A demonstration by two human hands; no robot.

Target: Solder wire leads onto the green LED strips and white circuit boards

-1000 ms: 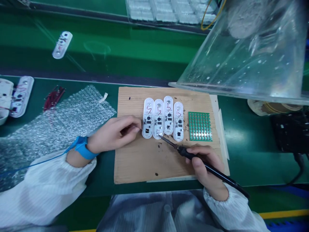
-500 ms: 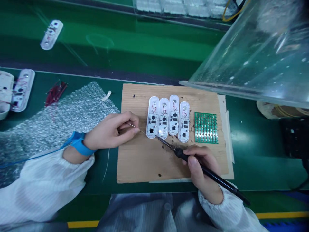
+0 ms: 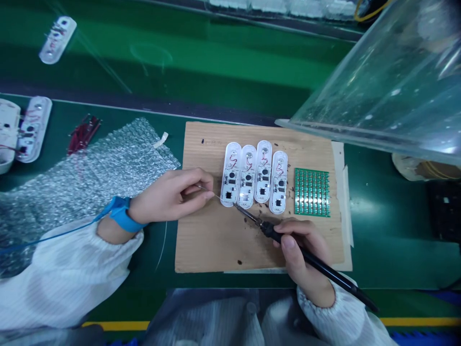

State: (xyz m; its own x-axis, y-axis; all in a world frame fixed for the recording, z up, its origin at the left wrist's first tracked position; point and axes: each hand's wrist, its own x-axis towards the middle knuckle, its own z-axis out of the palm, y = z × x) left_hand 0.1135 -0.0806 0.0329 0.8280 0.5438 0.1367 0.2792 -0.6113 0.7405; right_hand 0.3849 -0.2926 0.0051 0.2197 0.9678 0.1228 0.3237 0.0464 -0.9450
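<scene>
Hands: the left hand (image 3: 169, 196) pinches a thin solder wire (image 3: 216, 194) between thumb and forefinger, the other fingers curled in; the right hand (image 3: 302, 245) is closed around a black soldering iron (image 3: 317, 262), held like a pen.

Boards: four white oval circuit boards (image 3: 248, 180) lie side by side on a cardboard sheet (image 3: 201, 240), toward its far edge.

Tips: the iron's tip reaches the near edge of the second board from the left, and the wire comes in from the left just beside it (whether they touch is too small to tell).

Technique: a low hold on the handle and hands braced close to the work should keep both tips steady on so small a spot.

Around: a sheet of small green circuit boards (image 3: 311, 192) lies right of the row, bubble wrap (image 3: 90, 192) lies left on the green tabletop (image 3: 374, 269), and a blue wrist strap (image 3: 122, 214) circles the left wrist.
</scene>
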